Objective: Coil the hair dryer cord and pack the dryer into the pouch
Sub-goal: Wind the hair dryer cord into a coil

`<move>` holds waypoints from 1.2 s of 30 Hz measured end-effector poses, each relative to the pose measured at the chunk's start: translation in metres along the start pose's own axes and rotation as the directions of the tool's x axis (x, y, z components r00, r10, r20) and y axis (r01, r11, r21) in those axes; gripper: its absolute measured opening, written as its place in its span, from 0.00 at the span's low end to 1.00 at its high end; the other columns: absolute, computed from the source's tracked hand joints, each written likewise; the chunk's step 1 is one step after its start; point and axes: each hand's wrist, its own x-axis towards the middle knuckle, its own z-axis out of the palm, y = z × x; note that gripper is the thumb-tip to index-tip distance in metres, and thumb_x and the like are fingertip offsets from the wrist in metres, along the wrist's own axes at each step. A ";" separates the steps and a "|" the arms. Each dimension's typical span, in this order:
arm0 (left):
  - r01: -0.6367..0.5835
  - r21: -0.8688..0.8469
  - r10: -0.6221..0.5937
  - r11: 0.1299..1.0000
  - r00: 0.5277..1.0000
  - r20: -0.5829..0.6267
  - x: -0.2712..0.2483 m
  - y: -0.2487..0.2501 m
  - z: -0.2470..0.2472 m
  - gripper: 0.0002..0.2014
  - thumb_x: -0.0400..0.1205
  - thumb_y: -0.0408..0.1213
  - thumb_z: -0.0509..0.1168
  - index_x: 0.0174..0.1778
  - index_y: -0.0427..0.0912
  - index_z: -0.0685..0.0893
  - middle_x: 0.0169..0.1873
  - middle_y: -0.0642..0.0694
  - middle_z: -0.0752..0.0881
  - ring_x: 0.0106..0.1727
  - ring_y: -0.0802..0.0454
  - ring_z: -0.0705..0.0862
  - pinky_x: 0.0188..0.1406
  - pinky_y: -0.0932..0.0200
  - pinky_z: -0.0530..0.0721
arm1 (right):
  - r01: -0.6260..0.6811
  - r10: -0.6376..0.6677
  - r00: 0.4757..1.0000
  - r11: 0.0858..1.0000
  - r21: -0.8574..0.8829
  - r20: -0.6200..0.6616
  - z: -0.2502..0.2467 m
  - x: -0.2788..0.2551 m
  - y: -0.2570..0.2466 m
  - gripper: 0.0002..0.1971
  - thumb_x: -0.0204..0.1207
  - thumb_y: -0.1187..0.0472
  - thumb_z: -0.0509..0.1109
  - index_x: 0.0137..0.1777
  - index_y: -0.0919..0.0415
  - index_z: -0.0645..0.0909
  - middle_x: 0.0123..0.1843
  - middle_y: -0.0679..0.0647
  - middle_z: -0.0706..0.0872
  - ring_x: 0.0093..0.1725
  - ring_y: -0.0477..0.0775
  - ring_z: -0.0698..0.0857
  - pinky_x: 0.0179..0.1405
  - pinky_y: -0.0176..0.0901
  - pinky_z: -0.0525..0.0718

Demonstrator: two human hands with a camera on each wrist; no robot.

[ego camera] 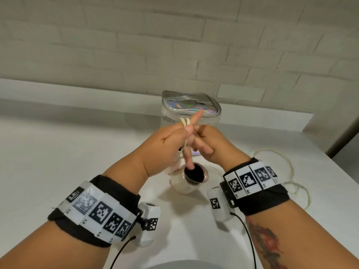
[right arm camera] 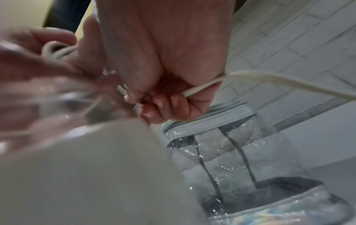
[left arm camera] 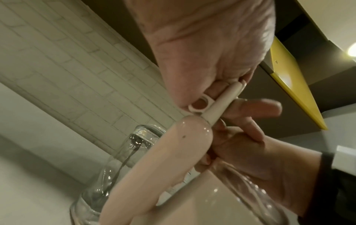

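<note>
**Cord being wound above the dryer**

The hair dryer (ego camera: 186, 181) is on the white bench (ego camera: 68, 152), just in front of the clear pouch (ego camera: 191, 107), its dark barrel end facing up. Above it the left hand (ego camera: 167, 148) holds cream cord (ego camera: 185, 122) loops, fingers curled round them (forefinger stretched toward the pouch). Touching it, the right hand (ego camera: 211, 144) has its fingers (right arm camera: 163, 106) curled round the cord, pinching it. Slack cord lies looped on the bench, right of the dryer.
</note>
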 end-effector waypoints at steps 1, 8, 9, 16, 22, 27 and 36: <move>-0.008 0.002 0.008 1.000 0.999 -0.032 0.002 -0.003 0.001 0.25 0.86 0.43 0.45 0.78 0.43 0.70 0.45 0.53 0.94 0.47 0.70 0.87 0.65 0.68 0.70 | -0.012 0.013 1.000 0.994 -0.109 0.008 0.001 0.000 0.002 0.11 0.82 0.63 0.61 0.37 0.55 0.77 0.33 0.45 0.82 0.36 0.46 0.83 0.34 0.32 0.79; -0.025 -0.139 -0.007 0.990 0.975 -0.223 0.010 -0.013 -0.001 0.33 0.84 0.49 0.47 0.85 0.54 0.40 0.69 0.74 0.77 0.70 0.65 0.79 0.73 0.61 0.73 | 0.137 -0.111 0.991 0.837 -0.530 0.081 -0.007 -0.016 0.000 0.20 0.83 0.45 0.55 0.57 0.56 0.84 0.51 0.58 0.89 0.51 0.59 0.85 0.50 0.49 0.81; -0.030 -0.142 -0.004 0.989 0.972 -0.234 0.011 -0.014 -0.001 0.33 0.84 0.52 0.48 0.84 0.58 0.41 0.70 0.76 0.75 0.72 0.66 0.78 0.74 0.60 0.73 | 0.148 -0.109 0.989 0.834 -0.532 0.104 -0.009 -0.018 -0.002 0.21 0.83 0.45 0.55 0.54 0.57 0.85 0.46 0.57 0.89 0.47 0.58 0.84 0.47 0.48 0.80; 0.074 0.004 -0.070 0.997 0.952 -0.299 0.014 -0.015 -0.003 0.49 0.71 0.76 0.46 0.80 0.61 0.28 0.73 0.61 0.78 0.70 0.63 0.79 0.77 0.45 0.71 | 0.218 -0.085 0.948 0.876 -0.431 0.306 -0.031 -0.035 -0.020 0.11 0.78 0.48 0.66 0.45 0.53 0.85 0.38 0.41 0.89 0.41 0.39 0.85 0.46 0.42 0.83; 0.065 0.180 -0.026 0.981 0.976 -0.214 0.002 -0.002 -0.008 0.56 0.62 0.84 0.48 0.84 0.54 0.56 0.37 0.56 0.90 0.35 0.59 0.88 0.41 0.63 0.83 | 0.322 -0.292 0.941 0.929 -0.184 0.173 -0.057 -0.045 -0.048 0.06 0.76 0.56 0.71 0.43 0.56 0.87 0.33 0.50 0.86 0.35 0.48 0.80 0.41 0.43 0.77; 0.113 0.211 -0.088 0.971 0.988 -0.124 0.003 0.014 0.000 0.07 0.82 0.51 0.63 0.51 0.57 0.83 0.28 0.60 0.91 0.21 0.49 0.80 0.31 0.60 0.82 | 0.368 -0.366 0.930 0.926 0.079 -0.044 -0.056 -0.033 -0.049 0.05 0.68 0.66 0.77 0.43 0.65 0.86 0.42 0.65 0.90 0.40 0.54 0.87 0.48 0.52 0.86; 0.023 0.084 -0.020 0.996 0.999 -0.039 -0.002 0.009 0.003 0.21 0.87 0.46 0.52 0.42 0.56 0.91 0.25 0.51 0.90 0.33 0.38 0.87 0.54 0.57 0.83 | 0.198 -0.160 0.976 0.934 0.296 -0.149 -0.022 -0.004 -0.014 0.11 0.78 0.60 0.68 0.46 0.70 0.84 0.40 0.67 0.84 0.42 0.54 0.81 0.45 0.44 0.79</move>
